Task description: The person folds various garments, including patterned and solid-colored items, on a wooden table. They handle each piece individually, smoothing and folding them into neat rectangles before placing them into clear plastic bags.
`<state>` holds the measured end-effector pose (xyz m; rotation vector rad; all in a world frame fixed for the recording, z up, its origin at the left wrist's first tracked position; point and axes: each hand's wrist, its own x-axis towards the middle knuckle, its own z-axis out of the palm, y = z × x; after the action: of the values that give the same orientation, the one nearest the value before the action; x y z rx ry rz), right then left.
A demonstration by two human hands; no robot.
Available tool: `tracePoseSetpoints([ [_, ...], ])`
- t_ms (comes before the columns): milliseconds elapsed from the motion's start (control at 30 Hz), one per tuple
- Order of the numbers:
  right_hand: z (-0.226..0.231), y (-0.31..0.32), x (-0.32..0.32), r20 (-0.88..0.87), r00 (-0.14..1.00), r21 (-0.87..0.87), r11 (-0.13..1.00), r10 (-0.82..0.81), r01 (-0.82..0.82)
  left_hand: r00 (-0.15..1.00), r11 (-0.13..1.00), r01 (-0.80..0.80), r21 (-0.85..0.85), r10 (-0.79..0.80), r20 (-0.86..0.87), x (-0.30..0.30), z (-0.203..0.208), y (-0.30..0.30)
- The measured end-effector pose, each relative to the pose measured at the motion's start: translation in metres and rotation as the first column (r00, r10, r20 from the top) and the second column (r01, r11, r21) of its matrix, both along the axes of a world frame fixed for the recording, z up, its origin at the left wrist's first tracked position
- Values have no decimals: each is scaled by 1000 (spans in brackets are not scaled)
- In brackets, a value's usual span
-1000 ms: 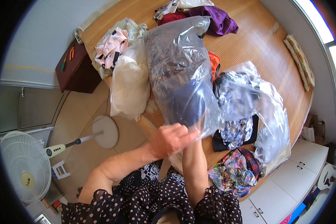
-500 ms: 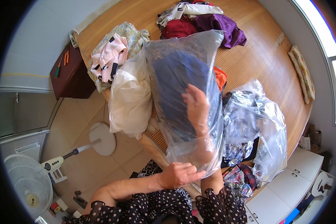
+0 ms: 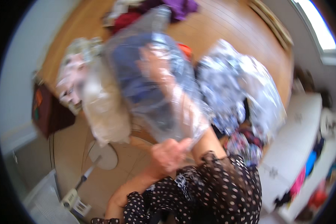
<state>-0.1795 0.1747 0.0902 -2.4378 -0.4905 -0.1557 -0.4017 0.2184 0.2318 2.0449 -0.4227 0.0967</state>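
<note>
A clear plastic bag [image 3: 158,18] lies on the wooden surface in front of me, with a folded dark blue garment [image 3: 127,72] inside. My left hand [image 3: 168,155] is closed on the near edge of the bag's mouth. Deep inside the bag is my right hand [image 3: 153,61], reached in up to the forearm. Its fingers look stretched out flat over the blue garment, seen blurred through the plastic. On the left, a whitish bag [image 3: 106,115] of cloth rests against the clear bag. To the right sits another clear bag [image 3: 263,87] beside a grey-blue patterned garment.
A pink and black garment [image 3: 72,71] lies at the left edge, and purple cloth [image 3: 183,7] at the far side. An orange item [image 3: 184,51] shows behind the bag. A dark red box [image 3: 50,108] and a fan stand [image 3: 102,155] are left; white cabinets [image 3: 293,130] stand right.
My right hand has pushed farther into the bag, toward its far end. The view has turned and shifted, so the piles appear farther left. My left hand still grips the bag's edge.
</note>
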Motion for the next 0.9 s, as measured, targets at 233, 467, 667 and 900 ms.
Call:
tracePoseSetpoints([
  [233,2,-83,-215,11,1000,152,988,1,-2,991,999,1,55,6,-135,-33,-13,-8],
  [467,-15,-283,-372,-336,716,99,733,-612,673,944,963,214,165,-247,217,-97,-23,-57],
  [667,-43,-371,-318,-430,589,377,457,-684,806,921,892,372,256,-389,19,-110,-61,-140],
  [900,-74,-368,-259,-522,280,10,323,-805,946,782,977,160,-138,-211,-587,-129,-144,-182],
])
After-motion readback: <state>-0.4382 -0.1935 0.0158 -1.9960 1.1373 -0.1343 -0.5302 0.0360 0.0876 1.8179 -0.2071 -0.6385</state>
